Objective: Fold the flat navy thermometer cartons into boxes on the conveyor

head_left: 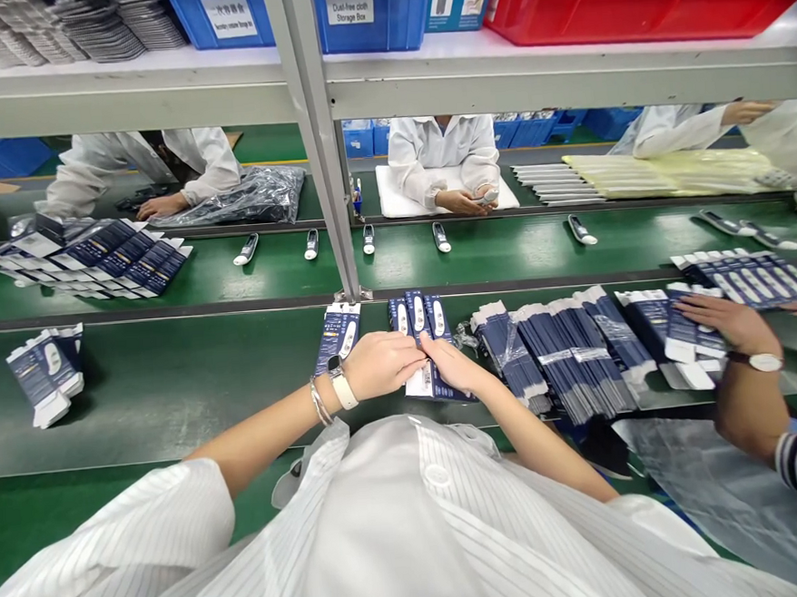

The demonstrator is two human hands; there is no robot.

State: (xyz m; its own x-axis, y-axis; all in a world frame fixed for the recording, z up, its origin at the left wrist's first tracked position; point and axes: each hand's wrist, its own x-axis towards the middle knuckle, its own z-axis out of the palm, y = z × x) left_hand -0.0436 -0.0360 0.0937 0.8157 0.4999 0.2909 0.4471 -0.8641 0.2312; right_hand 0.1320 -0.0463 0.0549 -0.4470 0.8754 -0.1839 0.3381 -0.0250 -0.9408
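My left hand [386, 363] and my right hand [450, 365] meet over a small group of dark blue and white printed cartons [419, 312] in front of me. The left fingers are closed together at a carton's near white end [418, 383]. My right fingers are curled over the same carton from the other side, touching the left fingertips. Part of that carton is hidden under both hands. Just left of my left wrist lies another blue carton [331, 335]. Bundles of flattened cartons [566, 357] lie to the right of my right hand.
Beyond the bench edge, white-and-grey handheld devices [442, 237] sit spaced along a green conveyor [396, 258]. A carton stack [106, 260] stands far left. A metal post [316, 141] rises ahead. A co-worker's hand [727, 316] touches cartons at right; other people work opposite.
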